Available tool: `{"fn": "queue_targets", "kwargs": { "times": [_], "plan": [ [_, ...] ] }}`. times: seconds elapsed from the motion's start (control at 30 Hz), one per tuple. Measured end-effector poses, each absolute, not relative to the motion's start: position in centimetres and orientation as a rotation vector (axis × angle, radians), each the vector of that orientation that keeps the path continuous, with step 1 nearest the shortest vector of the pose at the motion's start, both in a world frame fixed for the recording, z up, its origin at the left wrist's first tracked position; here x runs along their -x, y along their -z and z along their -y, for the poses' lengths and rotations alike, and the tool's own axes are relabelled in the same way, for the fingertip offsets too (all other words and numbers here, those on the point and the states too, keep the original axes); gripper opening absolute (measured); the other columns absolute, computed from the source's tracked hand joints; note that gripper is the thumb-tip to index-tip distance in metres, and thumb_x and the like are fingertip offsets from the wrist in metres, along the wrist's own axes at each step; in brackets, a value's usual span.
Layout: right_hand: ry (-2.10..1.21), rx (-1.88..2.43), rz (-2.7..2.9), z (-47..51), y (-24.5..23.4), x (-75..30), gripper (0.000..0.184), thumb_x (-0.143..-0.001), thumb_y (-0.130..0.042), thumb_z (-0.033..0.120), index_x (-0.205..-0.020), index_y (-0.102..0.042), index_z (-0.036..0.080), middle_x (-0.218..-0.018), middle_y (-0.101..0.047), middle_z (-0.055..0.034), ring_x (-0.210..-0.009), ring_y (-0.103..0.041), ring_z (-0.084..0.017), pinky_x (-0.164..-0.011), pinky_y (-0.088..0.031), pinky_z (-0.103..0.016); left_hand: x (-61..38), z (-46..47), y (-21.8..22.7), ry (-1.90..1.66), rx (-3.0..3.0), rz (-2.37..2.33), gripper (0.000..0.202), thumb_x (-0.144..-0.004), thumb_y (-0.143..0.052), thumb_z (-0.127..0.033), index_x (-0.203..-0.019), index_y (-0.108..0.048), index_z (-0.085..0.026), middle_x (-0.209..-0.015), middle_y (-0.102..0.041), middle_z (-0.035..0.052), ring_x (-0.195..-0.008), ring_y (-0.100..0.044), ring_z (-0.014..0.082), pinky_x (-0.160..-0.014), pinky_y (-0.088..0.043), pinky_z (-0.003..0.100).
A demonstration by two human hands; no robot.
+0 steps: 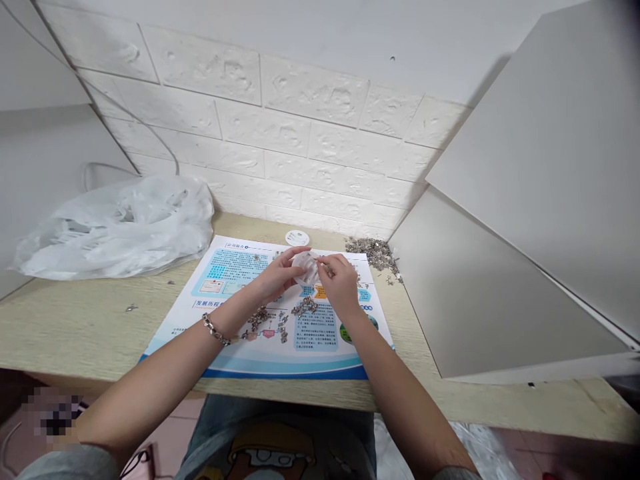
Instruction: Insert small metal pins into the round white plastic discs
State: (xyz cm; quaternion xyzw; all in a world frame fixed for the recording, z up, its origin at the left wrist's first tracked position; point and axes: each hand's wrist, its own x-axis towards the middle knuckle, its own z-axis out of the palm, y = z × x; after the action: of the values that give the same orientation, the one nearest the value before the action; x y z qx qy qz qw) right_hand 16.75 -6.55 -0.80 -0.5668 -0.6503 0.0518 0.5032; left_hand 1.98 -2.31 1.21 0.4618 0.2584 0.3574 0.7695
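On the pale woodgrain table (pixel 95 327), the left hand (pixel 277 275) and right hand (pixel 343 285) pinch a crumpled translucent plastic packet (pixel 306 267).

The left hand (pixel 277 275) and right hand (pixel 343 285) grasp a crumpled whitish packet (pixel 306 267) over a printed sheet (pixel 230 270).

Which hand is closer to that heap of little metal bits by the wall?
The right hand is nearer, sitting just left of and closer to the viewer than the heap of small metal parts. The left hand lies farther left, beyond the right hand.
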Motion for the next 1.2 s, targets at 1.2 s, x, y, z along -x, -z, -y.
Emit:
{"fn": "queue_targets", "kwargs": {
  "times": [1.2],
  "plan": [
    [-0.104, 1.409, 1.540, 7.0, 0.1, -15.7, 0.010, -0.076, -0.048, 0.021, -0.071, -0.056, 0.018, -0.074, -0.055, -0.0024, -0.069, -0.051, -0.014, -0.061, -0.040, -0.026, -2.7, 2.8, -0.3, -1.024, -1.602, -0.902, 0.023, -0.074, -0.059, -0.030, -0.094, -0.055, -0.021, -0.083, -0.058, 0.0016, -0.074, -0.052, 0.0160, -0.067, -0.039, 0.028]
  ]
}}
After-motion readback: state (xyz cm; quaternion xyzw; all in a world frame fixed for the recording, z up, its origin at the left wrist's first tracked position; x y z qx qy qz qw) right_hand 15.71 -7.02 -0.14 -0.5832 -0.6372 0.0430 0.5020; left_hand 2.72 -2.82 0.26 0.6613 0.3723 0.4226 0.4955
